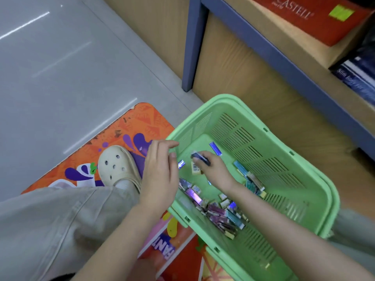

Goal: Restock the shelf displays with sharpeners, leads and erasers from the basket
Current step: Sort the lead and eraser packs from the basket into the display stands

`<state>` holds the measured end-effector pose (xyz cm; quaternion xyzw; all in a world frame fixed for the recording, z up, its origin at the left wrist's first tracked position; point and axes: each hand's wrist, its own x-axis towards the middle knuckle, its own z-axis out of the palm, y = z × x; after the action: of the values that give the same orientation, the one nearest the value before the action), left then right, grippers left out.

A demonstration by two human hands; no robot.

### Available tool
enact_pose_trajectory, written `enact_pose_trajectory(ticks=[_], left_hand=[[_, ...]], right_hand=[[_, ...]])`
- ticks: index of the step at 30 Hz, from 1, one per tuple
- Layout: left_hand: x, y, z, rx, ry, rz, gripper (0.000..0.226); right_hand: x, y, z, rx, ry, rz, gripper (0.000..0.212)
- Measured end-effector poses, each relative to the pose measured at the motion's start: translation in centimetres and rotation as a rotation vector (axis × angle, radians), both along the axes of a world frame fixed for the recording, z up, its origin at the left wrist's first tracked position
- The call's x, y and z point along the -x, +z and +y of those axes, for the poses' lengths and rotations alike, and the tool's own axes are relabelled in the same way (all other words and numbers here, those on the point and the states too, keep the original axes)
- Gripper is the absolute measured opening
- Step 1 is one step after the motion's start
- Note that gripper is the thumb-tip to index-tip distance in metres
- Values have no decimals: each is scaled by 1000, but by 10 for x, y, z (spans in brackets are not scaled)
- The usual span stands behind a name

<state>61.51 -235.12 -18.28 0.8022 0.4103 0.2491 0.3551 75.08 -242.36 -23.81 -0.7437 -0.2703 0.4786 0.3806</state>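
Observation:
A light green plastic basket sits on the floor by the shelf. Several small shiny packs, purple, blue and teal, lie heaped along its near side. A few more teal packs rest toward the right. One blue pack lies alone near the far wall. My right hand is inside the basket, fingers pinched on a small dark pack; a white barcode pack lies just beneath. My left hand hovers over the basket's left rim, fingers loosely spread and holding nothing.
A blue metal shelf frame with brown cardboard boxes stands behind the basket. A red box and dark blue packages lie on the shelf. An orange printed mat, my cream clog and beige trouser leg are to the left.

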Motion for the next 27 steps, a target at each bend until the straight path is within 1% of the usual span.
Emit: enact_pose_trajectory(ticks=[3, 6, 7, 9, 11, 12, 13, 15, 17, 19, 20, 22, 23, 24, 27], left_hand=[[-15, 7, -20, 285, 49, -8, 18], [-30, 17, -30, 619, 10, 20, 22], [-33, 21, -31, 700, -10, 6, 18], [-36, 28, -33, 725, -30, -9, 1], [-35, 32, -35, 725, -28, -23, 8], [-33, 35, -36, 766, -5, -48, 6], [-33, 38, -37, 822, 38, -84, 3], [-33, 42, -39, 960, 159, -171, 10], [-35, 44, -42, 1087, 276, -258, 10], [-38, 47, -43, 1188, 340, -372, 11], [-39, 49, -43, 1239, 354, -441, 14], [-40, 51, -44, 1285, 360, -532, 19], [-41, 52, -43, 1260, 347, -531, 23], [-41, 51, -44, 1210, 331, -497, 23], [-38, 47, -42, 1062, 311, -373, 16]], right_hand=[[-4, 41, -5, -116, -111, -20, 7], [-3, 69, -13, -155, -156, -3, 9], [-2, 75, -15, -155, -150, 3, 12], [0, 83, -19, -140, -106, 6, 16], [2, 91, -23, -138, -76, -14, 19], [3, 95, -26, -148, -83, -24, 20], [4, 99, -28, -164, -100, -44, 19], [3, 106, -32, -190, -118, -132, 16], [2, 107, -34, -208, -122, -171, 12], [6, 104, -35, -200, -165, -126, 13], [9, 102, -34, -193, -209, -65, 13], [13, 98, -34, -185, -299, 60, 11], [14, 96, -36, -186, -309, 76, 12], [15, 95, -38, -192, -283, 69, 12], [13, 89, -43, -221, -139, 4, 17]])
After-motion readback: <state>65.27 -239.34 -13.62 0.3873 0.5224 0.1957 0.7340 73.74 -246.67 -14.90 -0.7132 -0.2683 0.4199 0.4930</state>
